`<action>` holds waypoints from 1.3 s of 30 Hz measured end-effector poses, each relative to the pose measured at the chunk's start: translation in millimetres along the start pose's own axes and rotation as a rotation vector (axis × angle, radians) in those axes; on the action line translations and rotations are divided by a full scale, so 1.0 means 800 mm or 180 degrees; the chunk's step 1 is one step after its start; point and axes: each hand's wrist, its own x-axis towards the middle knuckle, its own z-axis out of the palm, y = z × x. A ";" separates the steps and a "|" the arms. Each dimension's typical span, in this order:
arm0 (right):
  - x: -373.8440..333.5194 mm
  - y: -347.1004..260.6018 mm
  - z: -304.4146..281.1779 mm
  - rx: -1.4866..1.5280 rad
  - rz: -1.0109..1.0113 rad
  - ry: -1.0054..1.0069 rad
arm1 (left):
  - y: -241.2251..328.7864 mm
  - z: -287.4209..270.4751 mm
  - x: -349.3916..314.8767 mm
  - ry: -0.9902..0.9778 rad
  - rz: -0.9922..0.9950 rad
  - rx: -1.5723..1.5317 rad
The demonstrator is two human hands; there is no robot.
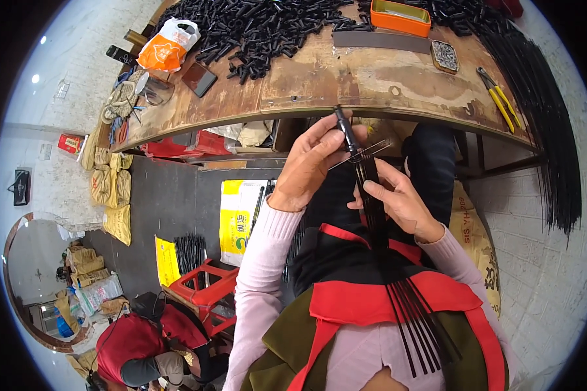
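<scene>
My left hand (pixel 312 159) is closed around a slim black plastic tube (pixel 347 132), held tilted just in front of the workbench edge. From its lower end a bundle of thin black rods, like umbrella ribs (pixel 413 319), runs down over my lap and fans out across my apron (pixel 346 306). My right hand (pixel 398 199) pinches the bundle just below the tube, thumb on top. A thin wire (pixel 378 148) crosses at the joint between tube and rods; how it is fixed there is too small to tell.
The wooden workbench (pixel 293 91) carries a heap of black plastic tubes (pixel 261 32), an orange tin (pixel 401 18), a small tray (pixel 445 56), yellow-handled pliers (pixel 499 101) and a phone (pixel 199 79). Long black rods (pixel 548 130) hang off its right end. Another person (pixel 143 339) bends beside a red stool (pixel 212 293).
</scene>
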 end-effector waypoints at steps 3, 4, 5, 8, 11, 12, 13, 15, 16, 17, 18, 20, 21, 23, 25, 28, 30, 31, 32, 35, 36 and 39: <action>0.001 0.002 -0.001 -0.0003 0.0011 -0.0018 | -0.011 0.000 0.006 0.0236 0.0080 0.0034; 0.000 0.001 0.000 -0.0004 0.0015 -0.0027 | -0.015 -0.007 0.009 0.0220 0.0140 0.0260; -0.001 0.000 0.001 0.0005 0.0011 0.0013 | -0.015 -0.008 0.012 0.0189 0.0192 0.0489; -0.001 0.000 0.002 0.0004 0.0008 0.0028 | -0.007 -0.006 0.004 0.0108 0.0086 0.0318; -0.001 0.000 0.001 0.0014 0.0021 0.0011 | -0.002 0.009 -0.001 0.0187 0.0051 0.0183; -0.001 0.000 0.001 0.0034 0.0026 0.0019 | -0.001 0.011 -0.002 0.0279 0.0088 0.0162; -0.001 0.001 0.000 0.0035 0.0034 0.0018 | -0.006 0.005 0.000 0.0285 0.0085 0.0158; -0.001 0.002 0.000 -0.0012 0.0006 0.0019 | -0.013 -0.009 0.007 0.0189 0.0181 0.0541; 0.000 0.001 0.000 -0.0011 0.0016 0.0018 | -0.017 -0.013 0.008 0.0197 0.0177 0.0535; 0.000 0.001 0.000 -0.0011 0.0016 0.0025 | -0.016 -0.011 0.007 0.0287 0.0279 0.0626; 0.000 0.001 0.000 -0.0011 0.0016 0.0034 | -0.016 -0.009 0.006 0.0377 0.0381 0.0718; 0.001 0.002 -0.002 0.0017 0.0010 0.0033 | -0.013 -0.007 0.006 0.0385 0.0426 0.0780; 0.002 0.003 -0.002 0.0039 -0.0009 0.0017 | -0.012 -0.005 0.006 0.0393 0.0490 0.0851; 0.002 0.002 -0.003 0.0041 0.0007 0.0025 | -0.010 -0.006 0.006 0.0372 0.0483 0.0879; 0.002 0.002 -0.004 0.0040 0.0018 0.0020 | -0.008 -0.008 0.007 0.0141 0.0407 0.0910; 0.002 0.005 -0.009 0.0111 -0.0003 0.0023 | -0.008 -0.009 0.007 0.0049 0.0237 0.0683; 0.002 0.007 -0.013 0.0196 0.0019 -0.0075 | -0.009 -0.011 0.008 -0.0053 0.0254 0.0624; 0.002 0.007 -0.013 0.0199 0.0022 -0.0073 | -0.010 -0.011 0.007 -0.0157 0.0275 0.0566; 0.002 0.007 -0.014 0.0199 0.0015 -0.0069 | -0.010 -0.011 0.007 -0.0157 0.0271 0.0565; 0.001 0.005 -0.011 0.0195 0.0008 0.0010 | -0.014 -0.009 0.007 -0.0128 0.0231 0.0589; 0.001 0.005 -0.009 0.0188 0.0007 0.0080 | -0.018 -0.003 0.005 0.0170 0.0416 0.0852; 0.003 0.003 -0.009 0.0152 0.0011 0.0032 | -0.018 0.008 -0.003 0.0600 0.0590 0.1120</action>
